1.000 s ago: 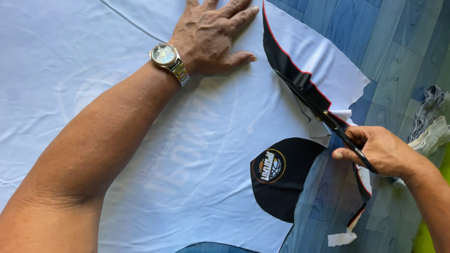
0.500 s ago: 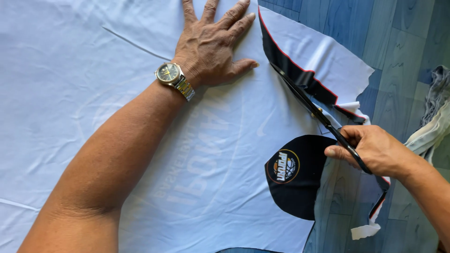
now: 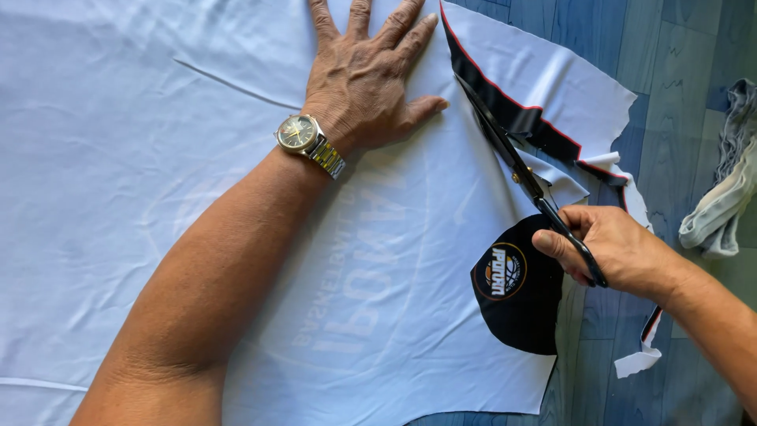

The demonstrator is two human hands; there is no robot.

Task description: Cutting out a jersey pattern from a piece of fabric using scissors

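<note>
A large sheet of white fabric (image 3: 158, 158) lies flat on the floor, with faint mirrored lettering showing through and a black patch with a round emblem (image 3: 512, 288) near its lower right edge. My left hand (image 3: 367, 75), with a metal wristwatch (image 3: 303, 138) on the wrist, presses flat on the fabric with fingers spread. My right hand (image 3: 615, 248) grips black scissors (image 3: 512, 162), whose blades run up and left along a cut beside a black strip with red piping (image 3: 512, 114). A cut-off white flap (image 3: 552, 75) lies to the right of the blades.
A blue wood-patterned floor (image 3: 670, 47) shows along the right side. A crumpled grey-white cloth (image 3: 725, 197) lies at the right edge. A narrow trimmed scrap (image 3: 643, 359) hangs near my right wrist.
The view has shifted, so fabric and hands sit further right and lower in frame. The scissors have advanced up along the cut beside the black strip. My left hand stays pressed flat.
</note>
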